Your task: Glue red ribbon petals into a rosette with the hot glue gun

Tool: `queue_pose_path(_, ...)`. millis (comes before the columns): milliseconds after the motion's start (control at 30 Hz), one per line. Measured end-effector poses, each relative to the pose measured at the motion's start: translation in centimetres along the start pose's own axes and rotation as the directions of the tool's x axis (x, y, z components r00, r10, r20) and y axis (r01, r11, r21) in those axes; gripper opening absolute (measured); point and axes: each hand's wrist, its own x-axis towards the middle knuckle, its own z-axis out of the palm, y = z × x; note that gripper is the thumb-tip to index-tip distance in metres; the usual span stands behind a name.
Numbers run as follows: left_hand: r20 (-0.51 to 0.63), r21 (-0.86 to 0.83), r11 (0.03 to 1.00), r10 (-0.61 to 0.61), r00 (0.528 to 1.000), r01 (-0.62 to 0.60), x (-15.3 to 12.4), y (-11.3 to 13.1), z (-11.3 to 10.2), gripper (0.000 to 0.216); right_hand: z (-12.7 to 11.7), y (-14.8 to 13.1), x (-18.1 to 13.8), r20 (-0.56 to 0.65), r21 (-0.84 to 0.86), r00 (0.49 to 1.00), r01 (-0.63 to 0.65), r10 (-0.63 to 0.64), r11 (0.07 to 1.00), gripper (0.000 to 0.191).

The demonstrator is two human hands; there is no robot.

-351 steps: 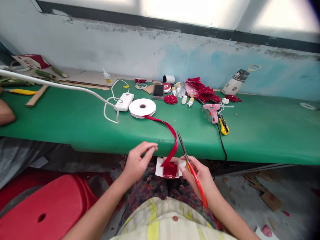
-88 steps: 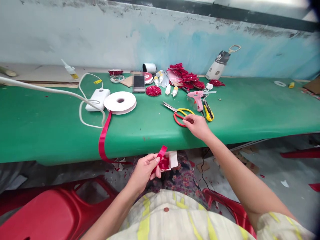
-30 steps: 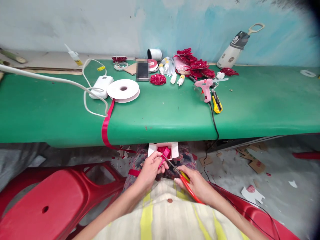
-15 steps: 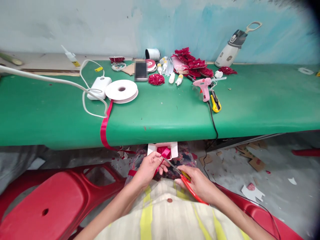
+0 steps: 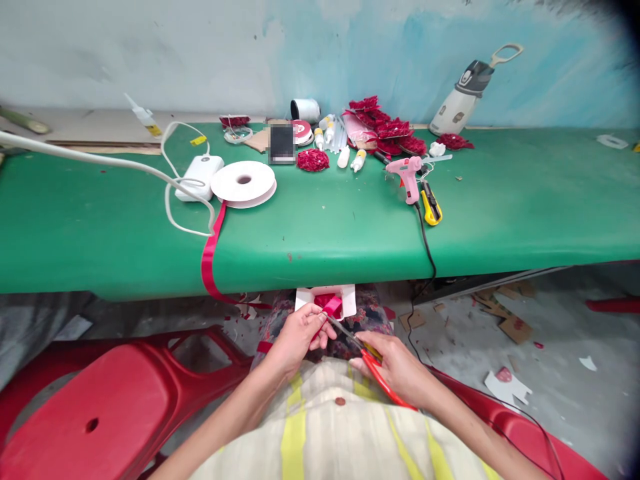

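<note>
Over my lap, my left hand (image 5: 303,333) pinches a red ribbon (image 5: 208,260), which runs from a white spool (image 5: 243,181) on the table and over its front edge. My right hand (image 5: 390,360) grips scissors (image 5: 376,375) with red handles. Their blades point up and left, with the tips at the ribbon by my left fingertips; whether the blades are parted I cannot tell. Just beyond my hands, a small white box (image 5: 349,297) rests on my lap, with red ribbon pieces in it.
On the green table (image 5: 310,233) lie a pink glue gun (image 5: 409,175), a yellow cutter (image 5: 432,205), a white power bank (image 5: 200,177) with cable and several red ornaments (image 5: 385,127). A bottle (image 5: 460,100) leans on the wall. Red stools (image 5: 95,413) flank me.
My left fingers have curled slightly beneath the ribbon. The scissors and right hand hold nearly the same place, and the view has shifted only a little.
</note>
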Motion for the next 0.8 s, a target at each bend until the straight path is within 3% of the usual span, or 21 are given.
queue_pose_path(333, 0.007, 0.016, 1.0, 0.014, 1.0, -0.014, -0.08, 0.01, -0.07, 0.03, 0.1, -0.01, -0.02, -0.026, 0.025, 1.0, 0.007, -0.006, 1.0, 0.02)
queue_pose_path(800, -0.001, 0.017, 1.0, 0.005, 1.0, -0.005, -0.05, 0.02, 0.1, 0.025, 0.28, 0.06, -0.11, -0.043, -0.016, 0.999, -0.005, 0.005, 1.0, 0.02)
